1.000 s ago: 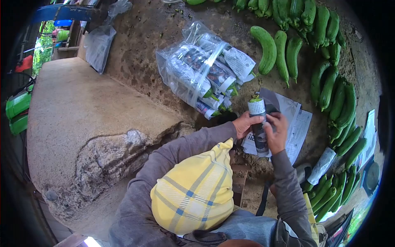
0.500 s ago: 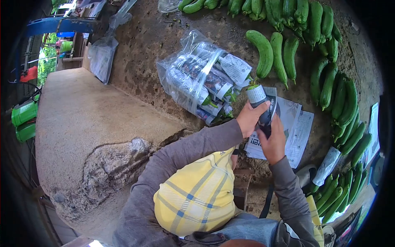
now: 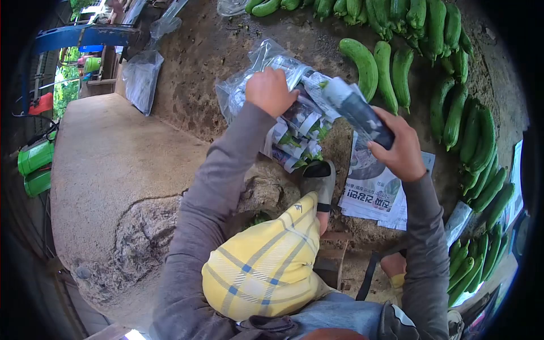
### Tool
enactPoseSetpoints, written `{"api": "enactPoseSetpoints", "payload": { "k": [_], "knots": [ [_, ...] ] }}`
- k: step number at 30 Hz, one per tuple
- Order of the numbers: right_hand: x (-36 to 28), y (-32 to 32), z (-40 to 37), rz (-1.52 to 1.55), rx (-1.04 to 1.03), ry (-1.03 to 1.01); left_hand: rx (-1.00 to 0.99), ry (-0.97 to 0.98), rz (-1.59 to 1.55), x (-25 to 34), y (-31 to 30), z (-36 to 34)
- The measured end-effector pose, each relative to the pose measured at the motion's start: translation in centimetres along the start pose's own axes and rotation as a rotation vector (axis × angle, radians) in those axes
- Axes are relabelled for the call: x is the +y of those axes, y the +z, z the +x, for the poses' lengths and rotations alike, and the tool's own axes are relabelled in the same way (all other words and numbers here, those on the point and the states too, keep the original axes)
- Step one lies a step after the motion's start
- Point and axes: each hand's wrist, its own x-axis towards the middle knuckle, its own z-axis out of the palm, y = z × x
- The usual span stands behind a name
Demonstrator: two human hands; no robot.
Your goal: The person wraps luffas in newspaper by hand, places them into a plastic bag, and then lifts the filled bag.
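My left hand (image 3: 271, 92) is closed on the upper edge of a clear plastic bag (image 3: 231, 96), its back towards me and most fingertips hidden. Inside the bag lie several newspaper-wrapped long green gourds (image 3: 309, 126), stem ends showing at the open right side. My right hand (image 3: 403, 148) grips another newspaper-wrapped gourd (image 3: 362, 116), tilted with its upper end towards the bag and slightly blurred. Below that hand, printed newspaper sheets (image 3: 371, 190) lie stacked on the ground.
Three loose gourds (image 3: 384, 76) lie beyond the bag. Many more gourds (image 3: 479, 139) line the right side and the top. On the left stands a large stone-like block (image 3: 124, 153) with a broken edge. A shoe (image 3: 319, 181) rests near the bag.
My left hand has left the wrapped gourd and moved up and left onto the bag. My right hand has lifted the gourd up and right, off the newspaper sheets.
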Motion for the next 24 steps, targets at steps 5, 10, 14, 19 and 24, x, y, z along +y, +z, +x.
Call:
{"api": "enactPoseSetpoints", "payload": {
  "k": [5, 10, 14, 19, 24],
  "knots": [
    [-2.2, 1.9, 3.8, -0.194, -0.097, -0.181, -0.142, 0.073, -0.347, -3.1, 2.4, 3.7],
    [-3.6, 4.1, 5.5, -0.565, -0.043, -0.376, -0.186, -0.018, -0.725, -3.7, 3.1, 4.1],
    [-3.2, 4.3, 6.5, -0.493, -0.100, -0.384, -0.065, 0.088, -0.809, -2.7, 3.3, 3.1],
    [-2.3, 4.9, 7.5, -0.168, -0.105, -0.291, 0.074, 0.282, -0.724, -2.4, 1.6, 2.0],
    [-1.5, 6.4, 7.5, 0.048, -0.075, -0.138, 0.111, 0.360, -0.585, -1.8, 1.1, 1.9]
  ]
}}
